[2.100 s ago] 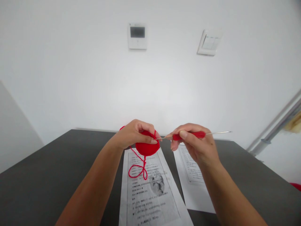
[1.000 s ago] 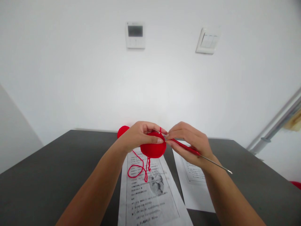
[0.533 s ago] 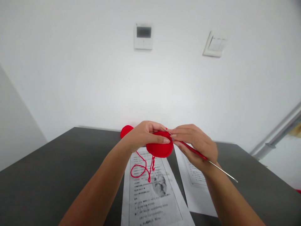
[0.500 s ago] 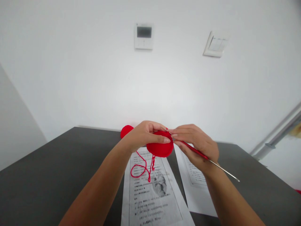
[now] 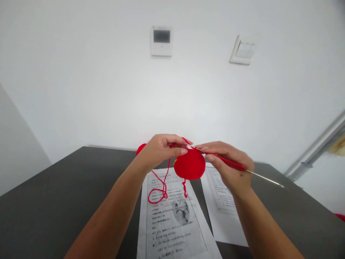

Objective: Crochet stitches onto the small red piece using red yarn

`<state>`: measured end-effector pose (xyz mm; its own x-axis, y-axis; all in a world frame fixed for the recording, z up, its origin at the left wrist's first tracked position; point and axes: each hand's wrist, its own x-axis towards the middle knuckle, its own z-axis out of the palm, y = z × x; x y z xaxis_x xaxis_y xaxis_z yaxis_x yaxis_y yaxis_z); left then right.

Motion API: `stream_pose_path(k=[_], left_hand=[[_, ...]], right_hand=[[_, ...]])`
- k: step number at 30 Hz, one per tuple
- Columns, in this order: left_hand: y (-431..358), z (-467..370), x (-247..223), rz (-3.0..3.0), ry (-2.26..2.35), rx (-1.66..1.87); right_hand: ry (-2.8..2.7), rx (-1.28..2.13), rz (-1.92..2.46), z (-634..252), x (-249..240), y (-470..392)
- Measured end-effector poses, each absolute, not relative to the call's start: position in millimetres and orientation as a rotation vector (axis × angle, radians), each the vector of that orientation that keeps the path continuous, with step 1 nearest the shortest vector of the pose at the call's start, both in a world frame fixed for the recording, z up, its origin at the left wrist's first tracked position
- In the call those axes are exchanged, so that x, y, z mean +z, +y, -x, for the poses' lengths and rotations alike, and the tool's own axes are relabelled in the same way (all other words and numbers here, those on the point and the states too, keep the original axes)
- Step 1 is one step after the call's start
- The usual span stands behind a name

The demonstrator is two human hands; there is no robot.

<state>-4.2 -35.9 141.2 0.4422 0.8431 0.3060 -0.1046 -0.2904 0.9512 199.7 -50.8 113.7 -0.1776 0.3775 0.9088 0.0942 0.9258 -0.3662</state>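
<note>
A round red crochet piece (image 5: pixel 190 166) hangs between my hands above the papers, a short curled tail dangling from its lower edge. My left hand (image 5: pixel 165 149) pinches its top edge between thumb and fingers, with red yarn (image 5: pixel 168 167) running over the raised index finger and down in a loose loop. Gripped in my right hand (image 5: pixel 229 158) is a crochet hook (image 5: pixel 230 163) with a red handle and metal shafts at both ends. Its tip meets the top edge of the piece near my left fingertips. Behind my left wrist, the red yarn ball (image 5: pixel 141 148) is mostly hidden.
Two printed sheets lie on the dark table (image 5: pixel 107 165): one sheet with a picture (image 5: pixel 167 230) in the middle, another sheet (image 5: pixel 229 223) to its right. Behind stands a white wall with a screen panel (image 5: pixel 161 41) and a switch (image 5: pixel 243 49). A grey pipe (image 5: pixel 304 169) runs at right.
The crochet piece now hangs lower and slightly right, more of its face showing. My left thumb has moved to its top edge, the left index finger is raised with yarn, and the hook has shifted right.
</note>
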Motion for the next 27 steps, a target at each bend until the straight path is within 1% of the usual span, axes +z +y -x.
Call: stream_pose_path(k=[14,27], left_hand=[[-40.4,-0.4,141.6,-1.452,0.635,1.097],[-42.7,8.6,144.9,-1.540,0.677,1.007]], right_hand=[[-1.758,0.257,0.337,-198.3,113.4,-49.5],[-1.793,0.678,0.264,-207.5,117.0,-47.7]])
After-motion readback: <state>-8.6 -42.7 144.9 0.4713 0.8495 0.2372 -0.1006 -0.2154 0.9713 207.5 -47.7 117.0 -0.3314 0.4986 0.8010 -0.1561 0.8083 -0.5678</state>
